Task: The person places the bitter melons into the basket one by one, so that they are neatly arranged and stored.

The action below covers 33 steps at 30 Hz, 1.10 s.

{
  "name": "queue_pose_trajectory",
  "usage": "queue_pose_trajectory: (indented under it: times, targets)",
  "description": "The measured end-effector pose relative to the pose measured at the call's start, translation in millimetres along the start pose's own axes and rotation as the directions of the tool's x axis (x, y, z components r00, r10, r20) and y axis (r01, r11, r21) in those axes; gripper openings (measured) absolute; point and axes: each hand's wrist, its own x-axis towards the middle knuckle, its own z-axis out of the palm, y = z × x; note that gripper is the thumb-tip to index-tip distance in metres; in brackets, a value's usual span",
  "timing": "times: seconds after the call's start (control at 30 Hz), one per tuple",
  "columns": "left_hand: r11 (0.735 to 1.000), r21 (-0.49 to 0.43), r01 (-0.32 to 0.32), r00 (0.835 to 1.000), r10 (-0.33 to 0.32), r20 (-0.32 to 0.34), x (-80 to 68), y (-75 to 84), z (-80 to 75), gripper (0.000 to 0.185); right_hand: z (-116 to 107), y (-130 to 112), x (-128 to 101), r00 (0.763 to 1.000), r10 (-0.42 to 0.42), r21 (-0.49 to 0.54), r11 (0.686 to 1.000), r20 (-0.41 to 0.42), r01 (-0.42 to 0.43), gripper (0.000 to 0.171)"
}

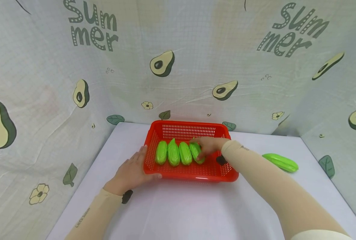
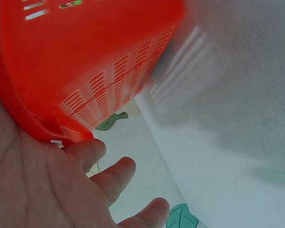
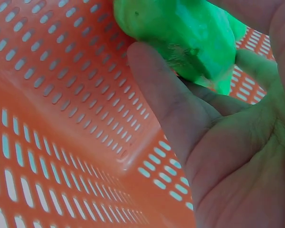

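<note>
A red plastic basket (image 1: 181, 172) with slotted walls stands on the table. Inside it, glossy green cucumber-like vegetables (image 1: 173, 153) lie side by side. My right hand (image 1: 209, 146) reaches in from the right and holds the rightmost green vegetable (image 1: 196, 151) between thumb and fingers; in the right wrist view this vegetable (image 3: 180, 33) is partly hidden by the hand. My left hand (image 1: 133, 171) rests against the basket's left front corner, thumb along the front rim. In the left wrist view its fingers (image 2: 116, 175) are spread and extended past the rim.
Another green vegetable (image 1: 281, 162) lies on the white table (image 1: 178, 213) right of the basket, beyond my right forearm. A cloth printed with avocados and lettering (image 1: 190, 66) hangs behind the table and along both sides.
</note>
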Motion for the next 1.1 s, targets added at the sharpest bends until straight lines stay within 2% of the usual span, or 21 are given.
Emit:
queue_pose_trajectory:
  times: [0.6,1.1]
  targets:
    - [1.000,-0.004,-0.001,1.000,0.001,0.006,-1.4,1.3,-4.3,0.132,2.5,-7.3,-5.6,1.000,0.004,-0.009,1.000,-0.016,-0.004,0.083]
    - [1.000,-0.008,0.003,1.000,-0.003,0.008,-2.1,1.2,-1.7,0.132,3.7,-5.1,-9.0,1.000,0.000,0.007,1.000,-0.006,0.000,0.082]
